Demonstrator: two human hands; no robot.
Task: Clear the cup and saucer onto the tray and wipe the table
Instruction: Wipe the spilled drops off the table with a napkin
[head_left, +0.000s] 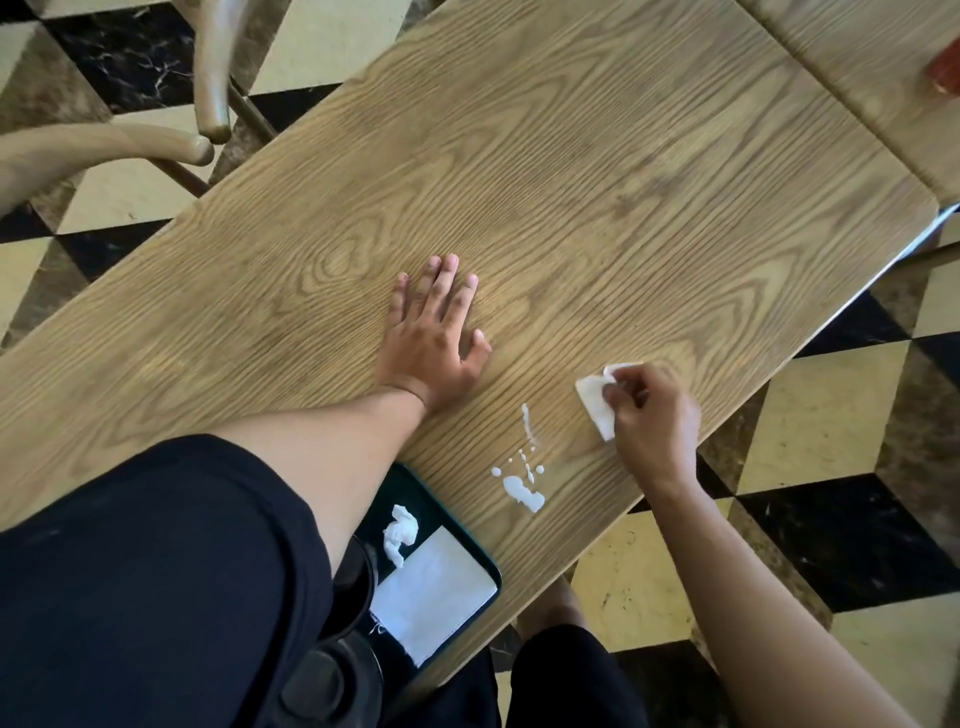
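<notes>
Near the surface's right edge, the right hand (652, 421) has its fingers (621, 392) pinched shut on a folded white tissue (595, 402), which touches the wood; the hand is slightly motion-blurred. Left hand (434, 338) lies palm down, fingers (441, 283) spread flat and holding nothing. Between and below the hands: a white liquid spill (522, 491), one irregular blob, small round droplets, a thin streak above. Surface (571, 156) is wood-grain laminate, rectangular with rounded corners. At its near edge sits a dark tray (491, 569) with raised rim, carrying a crumpled white wad (400, 532) and a flat white napkin (434, 597). A dark glossy rounded object (358, 577) shows on the tray, partly hidden by the black sleeve (156, 571); cannot tell whether it is the cup or saucer.
</notes>
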